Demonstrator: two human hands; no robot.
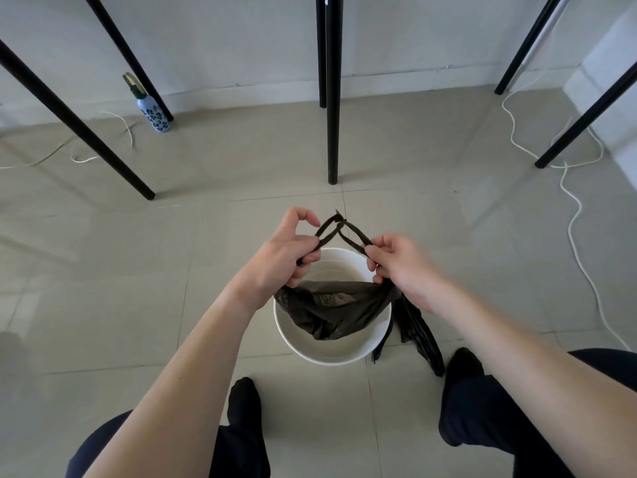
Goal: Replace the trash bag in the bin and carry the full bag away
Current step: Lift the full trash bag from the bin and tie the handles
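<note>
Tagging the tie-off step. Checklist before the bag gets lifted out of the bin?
1. Left hand grips one of the handle loops: ok.
2. Right hand grips the other: ok.
3. Loops knotted tight: not ok, crossed but slack.
4. Trash bag out of the white bin: not ok, it hangs inside.
5. Fresh bag ready: cannot tell; black plastic hangs by the bin's right side.
6. White cable away from the bin: ok, it lies far right.

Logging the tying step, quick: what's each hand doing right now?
Left hand: closed, gripping one handle of the black trash bag.
Right hand: closed, gripping the bag's other handle.
</note>
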